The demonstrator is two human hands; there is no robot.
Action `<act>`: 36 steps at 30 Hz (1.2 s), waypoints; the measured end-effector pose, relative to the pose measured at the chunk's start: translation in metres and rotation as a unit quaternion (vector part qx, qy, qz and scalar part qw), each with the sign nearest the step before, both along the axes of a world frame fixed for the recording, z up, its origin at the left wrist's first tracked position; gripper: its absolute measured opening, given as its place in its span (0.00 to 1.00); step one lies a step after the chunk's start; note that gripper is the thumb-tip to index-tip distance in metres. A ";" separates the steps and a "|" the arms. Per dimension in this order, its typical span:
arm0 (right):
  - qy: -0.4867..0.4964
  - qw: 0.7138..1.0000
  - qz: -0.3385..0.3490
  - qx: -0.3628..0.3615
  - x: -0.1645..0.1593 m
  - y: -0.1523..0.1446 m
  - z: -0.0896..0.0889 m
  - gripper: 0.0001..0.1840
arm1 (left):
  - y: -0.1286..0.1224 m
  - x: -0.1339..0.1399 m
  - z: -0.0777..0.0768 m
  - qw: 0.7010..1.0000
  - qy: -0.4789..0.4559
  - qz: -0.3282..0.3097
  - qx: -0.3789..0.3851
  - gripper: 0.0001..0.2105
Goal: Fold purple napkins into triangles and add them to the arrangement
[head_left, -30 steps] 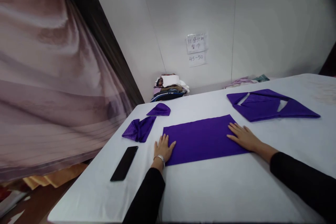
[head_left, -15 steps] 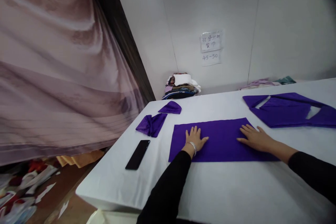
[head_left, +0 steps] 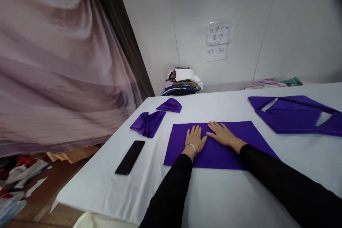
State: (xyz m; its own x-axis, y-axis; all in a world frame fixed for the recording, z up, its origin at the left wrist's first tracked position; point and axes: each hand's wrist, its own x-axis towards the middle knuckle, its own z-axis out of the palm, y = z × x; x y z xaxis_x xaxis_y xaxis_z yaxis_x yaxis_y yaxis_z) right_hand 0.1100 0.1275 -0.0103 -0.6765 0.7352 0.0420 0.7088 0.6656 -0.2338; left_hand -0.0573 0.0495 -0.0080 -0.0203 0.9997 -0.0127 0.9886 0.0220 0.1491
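A purple cloth napkin [head_left: 248, 139] lies flat on the white-covered table [head_left: 227, 196], its long side towards me. My left hand [head_left: 195, 139] rests on its left half, palm down with fingers spread, a silver bracelet at the wrist. Just to the right, my right hand [head_left: 220, 133] is also flat on the cloth, fingers stretched towards the far edge. The hands are close together but apart. Neither grips anything. My right forearm covers part of the napkin's near edge.
Two folded purple cloths [head_left: 148, 124] [head_left: 170, 105] and a black phone [head_left: 130, 157] lie on the left. Another purple cloth, folded with gaps [head_left: 296, 115], lies at the right. A stack of clothes [head_left: 184, 82] stands behind the table, below a paper sign [head_left: 218, 34].
My right hand has slid left across the napkin, from its right end to beside my left hand. My left hand stays on the left half. The camera view has shifted slightly.
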 end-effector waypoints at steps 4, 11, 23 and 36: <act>-0.043 0.994 -0.090 0.039 0.061 0.029 -0.011 0.38 | 0.010 -0.039 0.004 0.997 0.002 0.082 0.005 0.34; -0.064 0.982 -0.162 0.069 0.130 0.046 -0.023 0.37 | 0.014 -0.102 0.008 0.980 0.002 0.200 -0.008 0.34; -0.068 0.987 -0.124 0.075 0.140 0.060 -0.042 0.28 | -0.019 -0.085 0.018 0.961 0.008 0.276 -0.034 0.38; -0.030 0.984 -0.124 0.127 0.146 0.070 -0.052 0.27 | -0.062 0.025 0.010 0.999 -0.044 0.003 0.011 0.41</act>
State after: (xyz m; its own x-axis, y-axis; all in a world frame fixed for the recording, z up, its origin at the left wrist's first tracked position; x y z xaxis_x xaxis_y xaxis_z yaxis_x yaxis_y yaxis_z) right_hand 0.2556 0.1973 -0.0627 -0.4843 0.8490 0.2114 0.8645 0.5015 -0.0340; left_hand -0.0319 -0.0124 0.0016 -0.0252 0.9997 0.0074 0.9713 0.0227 0.2367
